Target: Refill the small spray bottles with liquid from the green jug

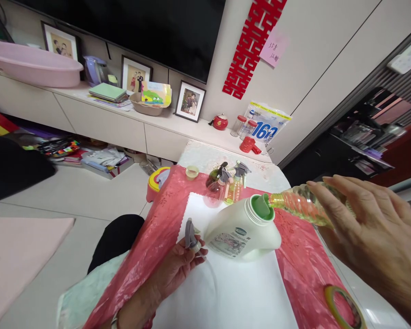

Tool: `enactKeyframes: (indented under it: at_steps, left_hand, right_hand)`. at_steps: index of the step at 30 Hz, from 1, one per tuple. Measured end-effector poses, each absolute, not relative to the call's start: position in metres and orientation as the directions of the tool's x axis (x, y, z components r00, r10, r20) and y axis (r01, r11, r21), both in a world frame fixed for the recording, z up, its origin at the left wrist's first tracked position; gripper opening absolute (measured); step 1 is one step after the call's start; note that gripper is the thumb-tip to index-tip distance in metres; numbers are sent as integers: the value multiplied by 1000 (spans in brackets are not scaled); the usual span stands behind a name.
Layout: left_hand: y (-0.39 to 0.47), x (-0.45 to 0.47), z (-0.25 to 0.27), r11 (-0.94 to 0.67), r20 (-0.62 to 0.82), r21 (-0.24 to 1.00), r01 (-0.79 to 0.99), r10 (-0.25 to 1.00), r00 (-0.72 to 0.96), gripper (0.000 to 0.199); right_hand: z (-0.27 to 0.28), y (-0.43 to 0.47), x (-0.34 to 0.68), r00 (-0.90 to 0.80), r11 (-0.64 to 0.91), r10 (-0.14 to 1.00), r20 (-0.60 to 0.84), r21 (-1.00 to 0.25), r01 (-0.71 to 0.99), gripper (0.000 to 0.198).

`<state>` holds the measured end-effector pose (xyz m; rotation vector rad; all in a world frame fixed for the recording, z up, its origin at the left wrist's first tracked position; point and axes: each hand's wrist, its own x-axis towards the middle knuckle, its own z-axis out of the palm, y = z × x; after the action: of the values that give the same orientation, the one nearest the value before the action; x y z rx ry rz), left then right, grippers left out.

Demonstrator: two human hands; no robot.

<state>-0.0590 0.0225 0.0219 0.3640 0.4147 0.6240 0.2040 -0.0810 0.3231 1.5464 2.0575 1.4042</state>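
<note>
My right hand (370, 228) is wrapped round a clear plastic bottle (297, 204) of pale yellow liquid. The bottle is tipped nearly level, its neck at the green pouring spout (263, 206) of a large pale-green jug (231, 240). Whether liquid is flowing cannot be made out. Lower down, my left hand (173, 269) pinches a grey spray trigger head (191, 235) with a thin clear tube hanging from it. The jug stands upright on a white sheet (239, 297), to the right of my left hand. Behind it are several spray bottles (234, 189).
Red plastic film (157, 228) covers the table under the white sheet. A roll of tape (344, 306) lies at the right edge, a small cap-like dish (192, 172) at the far left corner. Behind, a low cabinet (113, 119) holds frames, jars and a pink basin (34, 64).
</note>
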Motion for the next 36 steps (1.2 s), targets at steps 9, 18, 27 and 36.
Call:
enactKeyframes:
  at_steps: [9,18,27,36]
  left_hand:
    - [22,-58,19,747,-254,447,-492,633,731,43]
    - [22,-58,21,750,-247,441,-493,630,736,42]
    - [22,-58,17,753,-250,430,-498,630,735,39]
    - [22,-59,18,751,-220,423,-506,627,747,37]
  right_hand:
    - [332,-81,203,-428,-8,831,354,778,628,37]
    - [335,-78,202,-464,44,830,309,793,607,37]
    - [336,-75,190,-433,47,849,302,773,633,37]
    - [336,-74,181,-460,55,841,286,800,597,37]
